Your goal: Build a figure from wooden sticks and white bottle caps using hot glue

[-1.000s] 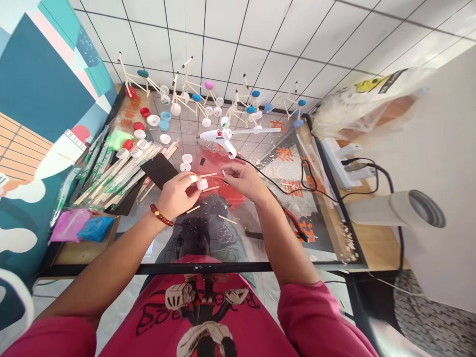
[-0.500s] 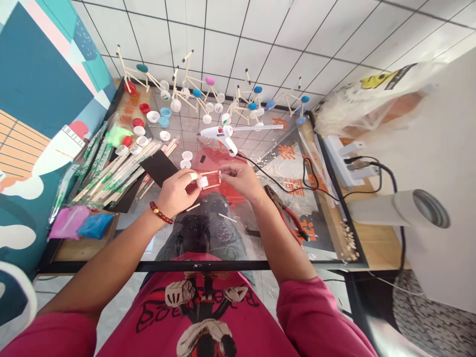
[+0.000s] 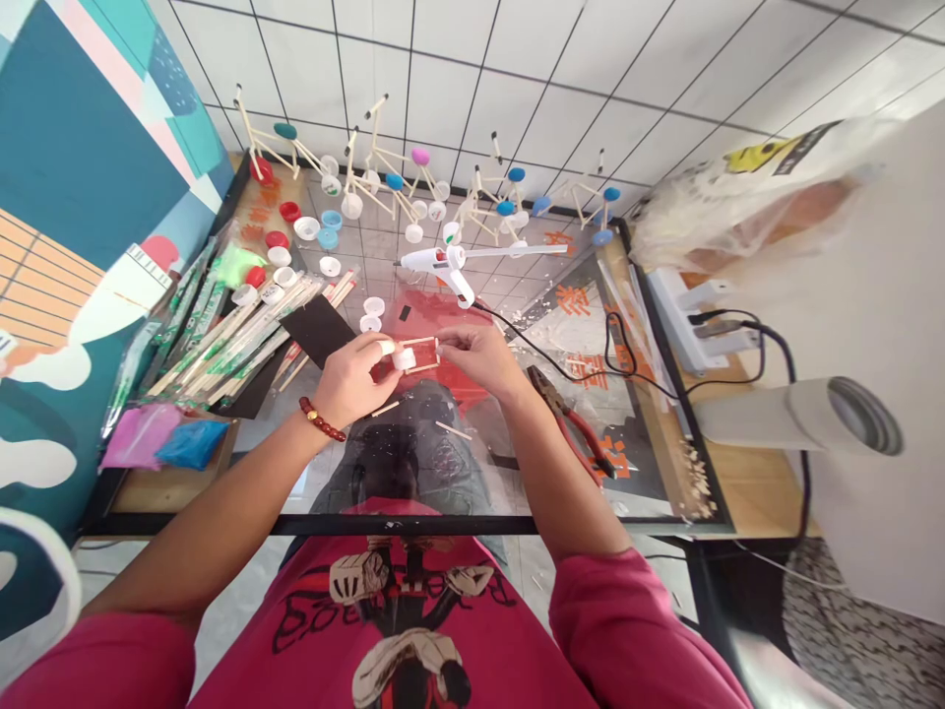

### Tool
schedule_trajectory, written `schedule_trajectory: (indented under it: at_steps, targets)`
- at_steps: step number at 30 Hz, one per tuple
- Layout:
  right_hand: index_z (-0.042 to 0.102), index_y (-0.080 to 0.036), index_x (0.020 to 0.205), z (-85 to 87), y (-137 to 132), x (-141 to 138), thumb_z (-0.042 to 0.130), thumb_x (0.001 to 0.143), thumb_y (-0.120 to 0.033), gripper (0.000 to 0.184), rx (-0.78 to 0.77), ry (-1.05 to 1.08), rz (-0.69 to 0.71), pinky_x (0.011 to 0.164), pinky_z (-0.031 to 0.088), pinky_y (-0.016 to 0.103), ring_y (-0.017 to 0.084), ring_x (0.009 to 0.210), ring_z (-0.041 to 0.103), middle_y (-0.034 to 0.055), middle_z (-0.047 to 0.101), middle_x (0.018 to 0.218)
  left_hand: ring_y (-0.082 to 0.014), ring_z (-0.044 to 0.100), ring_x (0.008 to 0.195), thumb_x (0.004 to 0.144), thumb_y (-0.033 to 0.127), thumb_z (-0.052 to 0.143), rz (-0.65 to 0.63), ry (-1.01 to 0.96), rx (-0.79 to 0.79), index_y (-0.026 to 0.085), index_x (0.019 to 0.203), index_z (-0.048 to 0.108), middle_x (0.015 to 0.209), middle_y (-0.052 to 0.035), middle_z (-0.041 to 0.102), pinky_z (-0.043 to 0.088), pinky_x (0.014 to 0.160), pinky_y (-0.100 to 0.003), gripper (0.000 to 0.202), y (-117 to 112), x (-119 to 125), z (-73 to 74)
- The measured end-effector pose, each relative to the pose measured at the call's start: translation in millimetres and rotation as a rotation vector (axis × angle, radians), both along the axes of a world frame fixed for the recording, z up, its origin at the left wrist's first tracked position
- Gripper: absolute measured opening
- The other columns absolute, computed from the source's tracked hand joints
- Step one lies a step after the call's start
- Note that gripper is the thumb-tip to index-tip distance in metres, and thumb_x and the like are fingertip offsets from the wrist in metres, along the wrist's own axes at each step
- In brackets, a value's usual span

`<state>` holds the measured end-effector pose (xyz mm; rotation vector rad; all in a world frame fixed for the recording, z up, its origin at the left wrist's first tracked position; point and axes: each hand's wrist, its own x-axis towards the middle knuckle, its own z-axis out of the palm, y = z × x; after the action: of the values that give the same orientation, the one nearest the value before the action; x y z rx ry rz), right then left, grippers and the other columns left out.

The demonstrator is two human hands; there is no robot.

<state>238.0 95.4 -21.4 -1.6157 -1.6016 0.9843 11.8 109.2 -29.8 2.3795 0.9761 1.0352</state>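
My left hand (image 3: 354, 379) pinches a small white bottle cap (image 3: 403, 359) that has two thin wooden sticks (image 3: 420, 342) joined to it. My right hand (image 3: 476, 356) pinches a short stick piece against the far ends of those sticks, closing a little frame. Both hands hover just above the glass table (image 3: 472, 492). A red bead bracelet sits on my left wrist. Loose short stick pieces (image 3: 452, 430) lie on the glass under the hands.
A white glue gun (image 3: 443, 264) rests just beyond the hands, its black cord running right to a power strip (image 3: 686, 315). Red-handled pliers (image 3: 576, 428) lie by my right forearm. Wrapped chopsticks (image 3: 228, 340), loose caps and several finished stick models (image 3: 399, 192) fill the left and back.
My right hand has brought its short stick leftward up to the ends of the two sticks on the cap. The left hand has held nearly still.
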Motion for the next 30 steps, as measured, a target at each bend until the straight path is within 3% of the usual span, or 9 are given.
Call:
schedule_trajectory:
  at_steps: [22,30]
  targets:
    - [0.079,-0.014,0.099,-1.0,0.2,-0.2,0.059,0.081,-0.025,0.029,0.005,-0.031,0.031,0.067,0.043,0.023,0.014,0.068,0.059,0.0001,0.068,0.072,-0.0193,0.069,0.084,0.083,0.019,0.064,0.008,0.013,-0.031,0.019,0.096,0.066,0.102,-0.0085,0.071,0.058,0.080,-0.033,0.013,0.0,0.0,-0.2]
    - [0.078,-0.015,0.099,-1.0,0.3,-1.2,0.060,0.082,-0.023,0.025,0.003,-0.059,0.016,0.072,0.047,0.025,0.015,0.073,0.064,0.0005,0.072,0.076,-0.0198,0.070,0.091,0.082,0.019,0.064,0.030,0.044,-0.038,0.020,0.098,0.066,0.104,-0.0077,0.072,0.059,0.085,-0.033,0.016,0.1,-0.8,-1.4]
